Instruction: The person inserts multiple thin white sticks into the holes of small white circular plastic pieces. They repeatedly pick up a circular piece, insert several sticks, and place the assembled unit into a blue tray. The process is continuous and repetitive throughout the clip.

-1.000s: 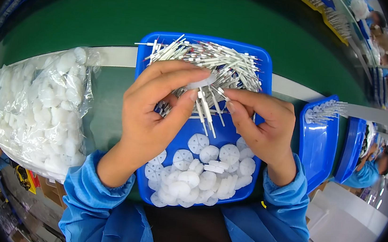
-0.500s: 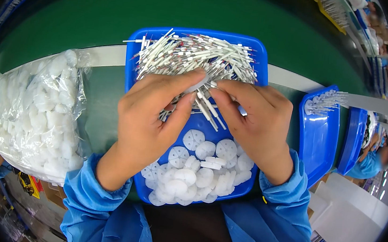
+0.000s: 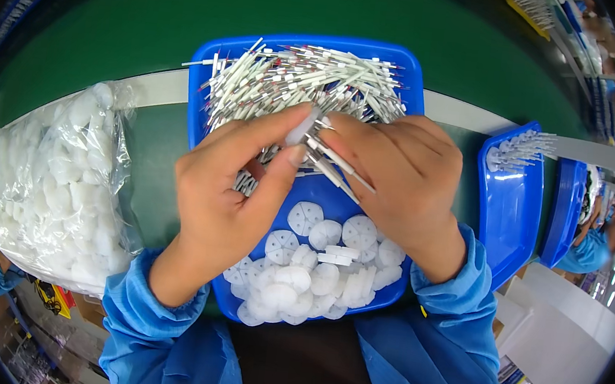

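My left hand [image 3: 222, 183] pinches a white plastic disc [image 3: 301, 128] on edge between thumb and fingertips. Close against the disc's right side, the fingertips of my right hand [image 3: 409, 184] are closed on thin white rods. Several slender white rods [image 3: 340, 167] point down and right from the disc; how many sit in it and how many are in my fingers is hidden. Under both hands stands a blue tray [image 3: 192, 101]. Its far half holds a heap of white rods [image 3: 312, 76] with metal and reddish tips; round white discs [image 3: 298, 281] with small holes fill the near half.
A clear plastic bag [image 3: 61, 185] of white discs lies to the left. On the right, another blue tray [image 3: 505, 235] holds discs with rods [image 3: 518, 150] standing in them. Co-workers in blue sleeves [image 3: 586, 253] sit at both sides. A green surface [image 3: 305, 0] stretches behind.
My hands have shifted slightly left and the disc has turned more upright. The fingers of my right hand have curled over beside it. The whole view has moved a little.
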{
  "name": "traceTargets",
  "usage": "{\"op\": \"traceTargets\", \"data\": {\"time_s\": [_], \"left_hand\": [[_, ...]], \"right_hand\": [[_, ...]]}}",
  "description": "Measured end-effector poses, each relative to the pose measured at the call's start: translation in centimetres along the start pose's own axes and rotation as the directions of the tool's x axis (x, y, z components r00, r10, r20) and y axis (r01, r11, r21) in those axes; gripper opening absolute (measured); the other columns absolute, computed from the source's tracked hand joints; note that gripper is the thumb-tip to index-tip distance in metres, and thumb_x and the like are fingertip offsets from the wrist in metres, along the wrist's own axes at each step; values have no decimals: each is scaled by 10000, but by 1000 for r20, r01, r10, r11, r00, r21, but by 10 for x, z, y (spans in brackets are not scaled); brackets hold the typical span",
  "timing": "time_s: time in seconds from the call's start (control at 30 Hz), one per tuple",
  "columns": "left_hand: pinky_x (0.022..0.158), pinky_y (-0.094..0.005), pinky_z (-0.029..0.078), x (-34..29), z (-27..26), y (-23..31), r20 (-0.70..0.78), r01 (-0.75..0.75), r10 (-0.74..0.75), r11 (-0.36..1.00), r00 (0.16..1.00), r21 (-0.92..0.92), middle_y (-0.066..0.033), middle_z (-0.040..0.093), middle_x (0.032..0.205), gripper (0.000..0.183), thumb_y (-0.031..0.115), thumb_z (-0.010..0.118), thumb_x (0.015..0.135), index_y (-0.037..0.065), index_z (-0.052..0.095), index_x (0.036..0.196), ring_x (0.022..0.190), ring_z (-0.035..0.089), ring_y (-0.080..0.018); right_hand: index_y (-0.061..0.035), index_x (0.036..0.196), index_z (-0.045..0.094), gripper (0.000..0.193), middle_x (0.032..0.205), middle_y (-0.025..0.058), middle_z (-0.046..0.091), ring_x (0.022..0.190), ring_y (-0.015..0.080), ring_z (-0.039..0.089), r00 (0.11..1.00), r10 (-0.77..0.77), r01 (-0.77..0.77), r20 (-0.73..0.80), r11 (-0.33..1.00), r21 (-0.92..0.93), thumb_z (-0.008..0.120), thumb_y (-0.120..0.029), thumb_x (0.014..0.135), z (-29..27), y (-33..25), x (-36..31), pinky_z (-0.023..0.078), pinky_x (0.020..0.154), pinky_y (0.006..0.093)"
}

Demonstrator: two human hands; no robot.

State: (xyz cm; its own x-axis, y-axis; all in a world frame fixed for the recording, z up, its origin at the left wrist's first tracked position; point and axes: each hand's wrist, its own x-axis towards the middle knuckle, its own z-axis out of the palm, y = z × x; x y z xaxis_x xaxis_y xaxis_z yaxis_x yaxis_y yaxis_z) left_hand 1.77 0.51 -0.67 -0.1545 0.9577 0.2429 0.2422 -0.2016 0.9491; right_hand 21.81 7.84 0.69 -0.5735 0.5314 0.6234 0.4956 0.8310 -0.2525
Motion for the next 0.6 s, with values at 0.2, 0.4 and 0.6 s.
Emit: {"op": "traceTargets", "data": {"time_s": [0.2,0.4,0.6], "left_hand": [[689,-245,555,5,-8,-5,72,5,3,993,997,-120,-85,787,1179,449,118,908,872,75,777,1299,995,725,-162],[785,-327,554,10,-7,1,3,-267,269,957,963,111,-85,748,1194,517,60,945,729,82,795,1223,1024,701,-231],[763,-314,546,11,-9,0,98,-397,385,900,918,181,-123,725,1257,543,21,921,724,42,771,1246,1064,698,-250]], "right_hand": [[-57,1070,834,279,895,96,790,755,232,731,985,152,-166,79,965,204,912,-82,803,-15,4,1,564,698,336],[-25,1236,789,369,949,53,795,898,134,730,852,430,-500,298,500,707,861,-16,874,-21,4,3,577,863,321],[24,1236,739,331,932,58,781,870,100,728,879,370,-464,302,510,724,813,42,913,-16,-3,0,577,804,263]]}}
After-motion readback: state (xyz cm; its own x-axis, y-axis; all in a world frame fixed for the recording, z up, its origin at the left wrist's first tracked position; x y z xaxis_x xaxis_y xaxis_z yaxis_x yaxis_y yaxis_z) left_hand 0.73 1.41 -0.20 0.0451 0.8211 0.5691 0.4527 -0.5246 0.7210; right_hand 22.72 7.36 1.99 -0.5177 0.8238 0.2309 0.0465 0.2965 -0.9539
